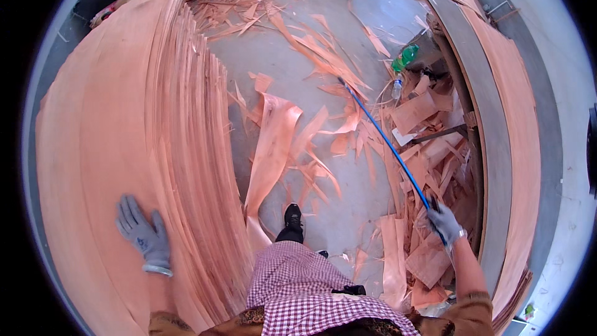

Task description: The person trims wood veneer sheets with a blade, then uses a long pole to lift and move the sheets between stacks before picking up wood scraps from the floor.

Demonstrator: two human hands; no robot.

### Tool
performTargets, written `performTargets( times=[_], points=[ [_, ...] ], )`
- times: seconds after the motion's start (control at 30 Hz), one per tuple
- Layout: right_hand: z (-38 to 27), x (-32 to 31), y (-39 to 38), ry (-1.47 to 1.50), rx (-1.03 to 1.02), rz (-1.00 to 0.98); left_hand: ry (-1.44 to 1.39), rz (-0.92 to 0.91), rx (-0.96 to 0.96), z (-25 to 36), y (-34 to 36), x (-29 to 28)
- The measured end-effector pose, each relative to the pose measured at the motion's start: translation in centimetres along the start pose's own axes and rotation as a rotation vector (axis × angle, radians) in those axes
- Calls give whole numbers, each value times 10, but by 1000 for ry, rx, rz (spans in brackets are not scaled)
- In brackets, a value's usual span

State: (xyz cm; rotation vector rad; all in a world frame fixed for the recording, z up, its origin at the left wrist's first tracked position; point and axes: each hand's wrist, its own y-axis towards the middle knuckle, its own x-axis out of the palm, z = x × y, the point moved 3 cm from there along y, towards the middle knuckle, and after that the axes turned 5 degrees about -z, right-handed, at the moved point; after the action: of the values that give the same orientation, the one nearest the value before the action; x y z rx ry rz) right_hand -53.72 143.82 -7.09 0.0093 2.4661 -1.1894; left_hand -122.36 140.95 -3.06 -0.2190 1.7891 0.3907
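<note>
The person's gloved left hand [143, 236] lies palm down, fingers [128, 213] straight and pointing forward, thumb spread. The gloved right hand [444, 223] is curled in a grip, its forearm [467, 267] angled forward and slightly inward.

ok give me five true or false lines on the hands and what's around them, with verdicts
1. The right hand grips a blue pole. True.
2. The left hand rests on a tall stack of thin reddish sheets. True.
3. Both hands are bare. False: both wear grey gloves.
4. The green plastic bottle is to the left of the pole's far end. False: it is to the right of it.
5. The person wears a checked apron. True.
</note>
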Motion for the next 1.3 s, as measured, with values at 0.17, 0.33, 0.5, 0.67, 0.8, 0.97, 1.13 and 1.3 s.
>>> performTargets(
  times=[0.17,0.33,0.5,0.67,0.8,0.97,1.13,1.3],
  points=[
    [-80,20,181,-300,-201,97,2,19,18,-4,-1,1],
    [-136,56,283,-290,-166,87,7,14,40,1,4,-4],
    [-107,51,247,-195,-123,-40,-34,58,67,1,0,-4],
    [-35,21,110,-491,-92,-67,1,57,49,0,-4,-3],
    [65,2,-25,-807,-179,-59,32,111,86,-1,-3,5],
    [208,-7,-253,-1051,-30,20,142,120,32,-12,-4,10],
    [406,21,-541,-1097,644,-98,150,201,90,0,-5,0],
    [504,46,-738,-819,1018,-116,177,405,230,-3,1,7]
  ],
)
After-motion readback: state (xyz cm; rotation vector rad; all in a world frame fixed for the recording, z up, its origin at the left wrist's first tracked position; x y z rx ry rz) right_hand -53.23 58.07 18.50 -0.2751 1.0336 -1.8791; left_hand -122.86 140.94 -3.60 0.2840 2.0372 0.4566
